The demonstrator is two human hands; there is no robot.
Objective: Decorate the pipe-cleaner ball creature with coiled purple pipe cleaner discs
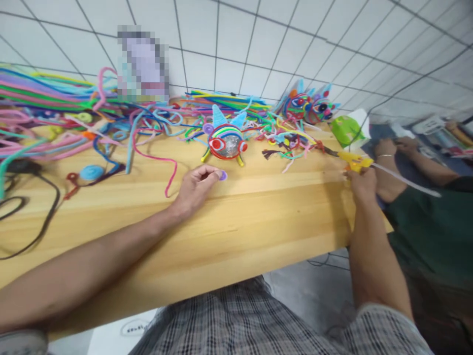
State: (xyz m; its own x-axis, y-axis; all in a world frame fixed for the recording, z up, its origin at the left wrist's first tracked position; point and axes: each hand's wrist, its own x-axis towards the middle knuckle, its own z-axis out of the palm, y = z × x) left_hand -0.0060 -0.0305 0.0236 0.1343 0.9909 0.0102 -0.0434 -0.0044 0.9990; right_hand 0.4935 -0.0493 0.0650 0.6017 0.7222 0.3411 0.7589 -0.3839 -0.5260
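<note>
Between the thumb and fingers of my left hand (197, 187) is a small purple disc (223, 175), perhaps a coiled pipe cleaner. Just beyond it stands a pipe-cleaner animal figure (229, 143) with light blue pointed ears, red-and-white eyes and short yellow legs. A purple coil sits at the figure's left side. At the right of the table, my right hand (364, 182) is wrapped round a yellow hot glue gun (355, 160), its nozzle pointing left and a clear glue stick sticking out of its back.
Loose pipe cleaners (40, 123) and offcuts (288, 138) cover the table's back. Two similar figures (308, 106) stand by the tiled wall. A green-and-white packet (349, 129) lies at right, near another person's arms (417, 153). A black cord (51, 222) loops at left.
</note>
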